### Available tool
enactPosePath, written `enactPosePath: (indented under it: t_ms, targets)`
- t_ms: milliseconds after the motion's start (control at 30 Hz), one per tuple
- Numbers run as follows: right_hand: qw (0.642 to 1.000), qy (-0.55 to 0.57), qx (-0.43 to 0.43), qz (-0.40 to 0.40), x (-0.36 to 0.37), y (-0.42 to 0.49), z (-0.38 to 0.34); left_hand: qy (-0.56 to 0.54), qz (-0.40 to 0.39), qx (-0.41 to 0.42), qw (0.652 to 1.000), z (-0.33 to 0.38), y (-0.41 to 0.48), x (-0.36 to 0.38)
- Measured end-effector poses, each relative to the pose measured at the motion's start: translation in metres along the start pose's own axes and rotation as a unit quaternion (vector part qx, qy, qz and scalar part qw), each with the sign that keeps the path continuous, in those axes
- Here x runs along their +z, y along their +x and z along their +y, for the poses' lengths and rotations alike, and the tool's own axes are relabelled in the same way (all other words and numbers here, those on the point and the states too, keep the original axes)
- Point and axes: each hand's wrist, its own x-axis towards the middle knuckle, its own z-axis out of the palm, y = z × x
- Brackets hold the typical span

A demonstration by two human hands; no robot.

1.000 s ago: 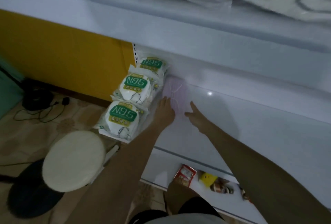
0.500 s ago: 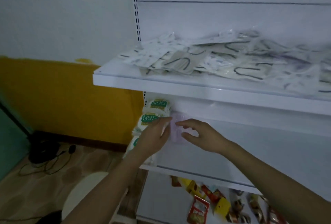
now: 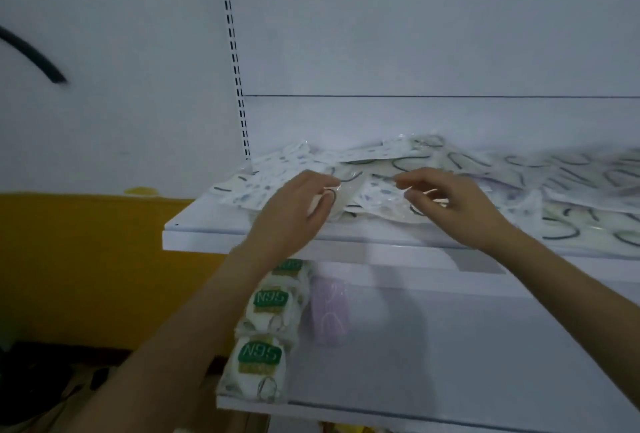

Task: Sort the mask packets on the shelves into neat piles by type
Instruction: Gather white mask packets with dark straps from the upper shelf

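A loose heap of clear mask packets (image 3: 512,169), printed or with dark ear loops, covers the upper shelf (image 3: 207,237). My left hand (image 3: 294,211) curls over the heap's left front and pinches one clear packet (image 3: 341,192) with a dark loop. My right hand (image 3: 450,204) is a little to the right, its thumb and fingers pinching the shiny edge of another packet (image 3: 381,190). On the lower shelf (image 3: 467,363) a row of N95 packets (image 3: 265,356) lies at the left end. A pink mask packet (image 3: 329,311) lies beside them.
A slotted upright (image 3: 235,69) runs up the white back wall. A yellow wall panel (image 3: 86,259) is to the left of the shelves. Dark cables and objects (image 3: 31,373) lie on the floor at the lower left. A black cable (image 3: 31,52) hangs at the upper left.
Both hands have left the pink packet on the lower shelf and risen to the heap on the upper shelf. The view has tilted up from the lower shelf.
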Motion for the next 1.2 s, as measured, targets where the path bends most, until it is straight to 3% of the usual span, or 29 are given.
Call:
enactPosePath:
  t_ms: [133,233,333,500,667,800,933,1033,1133,1200]
  targets:
    - [0.995,-0.075,0.061,0.035,-0.039,0.019,0.043,0.087,-0.100,-0.145,0.980,-0.036,0.061,0.021]
    - [0.982,-0.139,0.108,0.066,-0.071,0.035,0.077,0.164,-0.214,-0.234,0.934,-0.050,0.086,0.037]
    - [0.966,-0.170,0.180,0.075,-0.095,0.054,0.109,0.163,-0.258,-0.278,0.911,-0.054,0.099,0.047]
    - [0.943,-0.169,0.285,0.025,-0.104,0.083,0.147,0.093,-0.213,-0.236,0.944,-0.051,0.111,0.049]
    - [0.940,-0.159,0.301,-0.036,-0.094,0.112,0.164,-0.023,-0.182,-0.191,0.964,-0.027,0.126,0.036]
    - [0.935,-0.149,0.313,-0.078,-0.086,0.126,0.171,-0.111,-0.048,-0.177,0.977,-0.016,0.137,0.039]
    - [0.920,-0.124,0.362,-0.089,-0.092,0.128,0.170,-0.199,0.011,-0.196,0.960,-0.020,0.147,0.054]
    - [0.936,-0.061,0.347,-0.009,-0.101,0.125,0.174,-0.211,0.037,-0.209,0.954,-0.025,0.154,0.066]
    - [0.951,0.085,0.250,0.160,-0.111,0.122,0.170,-0.217,0.071,-0.228,0.946,-0.031,0.161,0.077]
    - [0.942,0.186,0.200,0.195,-0.109,0.124,0.155,-0.239,0.082,-0.239,0.938,-0.035,0.166,0.086]
